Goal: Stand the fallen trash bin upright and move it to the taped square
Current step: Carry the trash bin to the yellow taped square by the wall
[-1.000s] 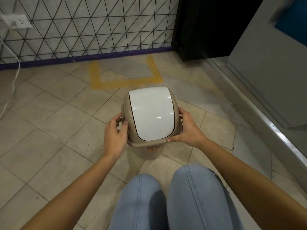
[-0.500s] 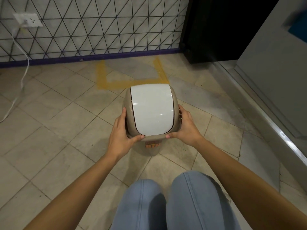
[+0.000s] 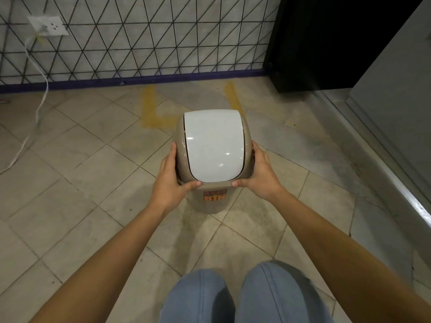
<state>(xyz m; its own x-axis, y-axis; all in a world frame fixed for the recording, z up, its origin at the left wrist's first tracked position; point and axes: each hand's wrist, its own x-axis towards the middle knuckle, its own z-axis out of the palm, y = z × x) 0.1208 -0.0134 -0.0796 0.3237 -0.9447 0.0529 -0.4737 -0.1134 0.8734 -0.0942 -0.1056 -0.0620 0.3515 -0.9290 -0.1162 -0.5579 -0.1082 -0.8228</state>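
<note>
A small beige trash bin (image 3: 213, 203) with a white swing lid (image 3: 213, 145) stands upright in front of me, an orange label low on its near side. My left hand (image 3: 169, 176) grips the lid rim on the left and my right hand (image 3: 261, 176) grips it on the right, thumbs on the near edge. Whether the base touches the floor I cannot tell. The yellow taped square (image 3: 149, 106) lies just beyond the bin by the wall; the bin hides most of its near edge.
A patterned wall with a purple baseboard (image 3: 130, 79) runs behind the square. A white cable (image 3: 38, 106) hangs from a wall socket (image 3: 47, 25) at left. A dark cabinet (image 3: 310, 43) and a raised metal sill (image 3: 384, 173) bound the right side. My knees (image 3: 242, 297) are at the bottom.
Both hands have carried the bin forward, toward the taped square and wall. My arms are stretched further out and the left thumb now rests on the lid's near edge.
</note>
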